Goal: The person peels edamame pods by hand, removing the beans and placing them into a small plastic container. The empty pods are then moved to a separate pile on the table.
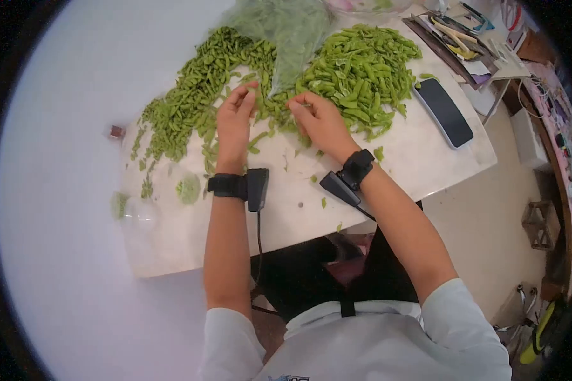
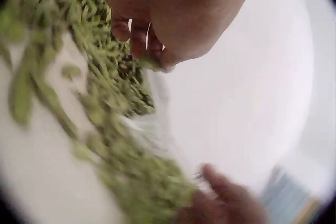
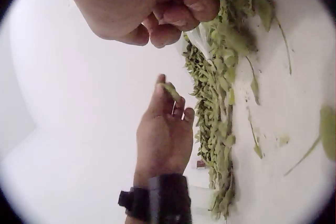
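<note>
Left hand (image 1: 235, 124) pinches one green pod (image 3: 171, 92), for which light fingertip pressure seems best; right hand (image 1: 325, 125), fingers curled, contents indiscernible.

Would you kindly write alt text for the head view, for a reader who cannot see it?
A person's left hand and right hand are close together over a pale table, with a left pile and a right pile of green pods beside and beyond them. A translucent bag reaches between the piles, and a phone lies near the table's right edge.
</note>
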Motion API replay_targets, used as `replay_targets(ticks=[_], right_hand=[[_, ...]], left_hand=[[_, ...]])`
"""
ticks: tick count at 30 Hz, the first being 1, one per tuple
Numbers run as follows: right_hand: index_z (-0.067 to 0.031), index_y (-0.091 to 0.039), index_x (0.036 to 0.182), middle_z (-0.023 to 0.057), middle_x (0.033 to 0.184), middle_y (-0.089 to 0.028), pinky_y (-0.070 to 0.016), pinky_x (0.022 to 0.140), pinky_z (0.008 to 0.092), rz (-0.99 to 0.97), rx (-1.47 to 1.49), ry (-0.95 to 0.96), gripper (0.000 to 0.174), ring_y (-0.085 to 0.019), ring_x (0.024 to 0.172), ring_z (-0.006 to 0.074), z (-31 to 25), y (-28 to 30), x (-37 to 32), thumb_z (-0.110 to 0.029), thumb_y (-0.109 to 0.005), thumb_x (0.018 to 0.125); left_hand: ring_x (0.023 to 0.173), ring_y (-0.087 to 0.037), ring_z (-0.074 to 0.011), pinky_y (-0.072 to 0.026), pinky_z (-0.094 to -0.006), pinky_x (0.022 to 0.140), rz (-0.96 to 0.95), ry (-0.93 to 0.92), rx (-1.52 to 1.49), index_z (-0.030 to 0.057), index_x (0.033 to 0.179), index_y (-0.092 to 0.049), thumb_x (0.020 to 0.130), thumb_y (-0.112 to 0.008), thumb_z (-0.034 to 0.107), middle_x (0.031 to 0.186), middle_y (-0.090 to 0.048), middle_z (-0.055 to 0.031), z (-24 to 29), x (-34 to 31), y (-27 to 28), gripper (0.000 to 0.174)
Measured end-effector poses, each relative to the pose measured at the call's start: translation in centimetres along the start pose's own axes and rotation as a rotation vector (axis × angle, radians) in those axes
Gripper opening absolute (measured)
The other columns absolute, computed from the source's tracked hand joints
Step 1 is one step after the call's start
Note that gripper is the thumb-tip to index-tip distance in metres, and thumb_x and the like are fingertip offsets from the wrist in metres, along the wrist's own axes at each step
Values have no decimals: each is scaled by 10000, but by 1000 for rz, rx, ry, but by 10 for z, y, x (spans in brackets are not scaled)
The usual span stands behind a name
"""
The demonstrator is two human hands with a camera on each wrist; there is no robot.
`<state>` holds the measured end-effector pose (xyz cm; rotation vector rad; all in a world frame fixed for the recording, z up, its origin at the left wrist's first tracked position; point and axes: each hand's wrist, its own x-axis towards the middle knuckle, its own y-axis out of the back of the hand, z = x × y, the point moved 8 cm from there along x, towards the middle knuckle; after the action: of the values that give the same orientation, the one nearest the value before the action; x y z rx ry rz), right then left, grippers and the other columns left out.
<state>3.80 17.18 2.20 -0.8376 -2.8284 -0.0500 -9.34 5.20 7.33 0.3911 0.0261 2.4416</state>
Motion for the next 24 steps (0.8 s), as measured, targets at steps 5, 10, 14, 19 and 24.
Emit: replay_targets(ticks=[5,10,14,19,24], right_hand=[[-29,-603,911,-4,650,-542,-397,529,265,-86,160,-3,322,-506,576,91,-9,-7,-5,-321,-545,1032],[-73,-607,877,-34,634,-516,-342,493,228,-215,104,-56,394,-429,537,56,-11,-16,-10,-406,-490,1052],[-82,-605,859,-43,631,-508,-313,482,210,-257,62,-56,398,-403,522,39,-7,-21,-8,-412,-494,1052],[-69,-580,769,-50,595,-490,-333,496,227,-212,-56,36,416,-421,532,42,-13,-13,-5,-382,-529,1038],[-71,-600,788,-57,608,-499,-334,488,229,-198,-62,83,379,-423,527,43,-14,-11,-6,-363,-553,1025]], left_hand=[[840,-590,-107,-491,-261,781,-154,73,-375,-30,1243,-584,1006,-590,111,1034,-644,-42,-27,-12,-40,276],[845,-606,-135,-507,-280,795,-197,-13,-473,-42,1238,-589,984,-616,80,1092,-662,-88,-28,-17,-36,284],[834,-605,-118,-499,-260,782,-192,-7,-433,-33,1218,-607,970,-648,108,1071,-685,-74,-28,-23,-36,288],[771,-583,-113,-486,-261,748,-140,-57,-384,-24,1181,-625,969,-651,111,1024,-704,-57,-30,-21,-34,252],[781,-584,-119,-472,-271,734,-153,-52,-488,-27,1146,-621,969,-652,109,931,-671,-50,-40,-20,-33,225]])
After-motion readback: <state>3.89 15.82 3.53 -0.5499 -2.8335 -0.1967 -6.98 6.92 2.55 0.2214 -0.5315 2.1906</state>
